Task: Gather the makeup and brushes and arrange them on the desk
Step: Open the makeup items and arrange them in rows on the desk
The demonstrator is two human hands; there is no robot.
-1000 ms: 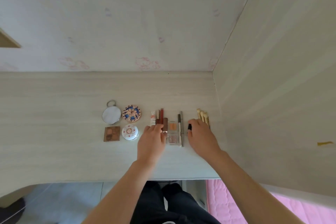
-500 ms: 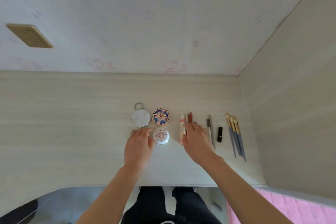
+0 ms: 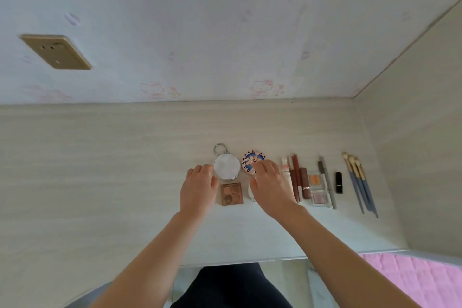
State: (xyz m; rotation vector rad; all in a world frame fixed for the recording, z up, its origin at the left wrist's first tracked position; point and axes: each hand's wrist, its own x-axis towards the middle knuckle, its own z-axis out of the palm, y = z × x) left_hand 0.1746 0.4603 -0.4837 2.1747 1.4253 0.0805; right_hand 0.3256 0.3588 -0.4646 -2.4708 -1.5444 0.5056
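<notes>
While left hand (image 3: 198, 189) flanks mirror (image 3: 226, 167), right hand (image 3: 271, 189) (relaxed) overlaps patterned compact (image 3: 250, 160)

Both hands are working leftward across the surface (image 3: 100, 170). The left hand (image 3: 198, 189) is coming off the brown palette (image 3: 231, 194), now uncovered, and settling just beside the round mirror (image 3: 226, 166). The right hand (image 3: 271, 187) is leaving the lip tubes (image 3: 296, 177) and clear eyeshadow palette (image 3: 317, 190), reaching over the white compact (image 3: 252, 195), fingers (image 3: 262, 165) on the patterned compact (image 3: 250, 159).
</notes>
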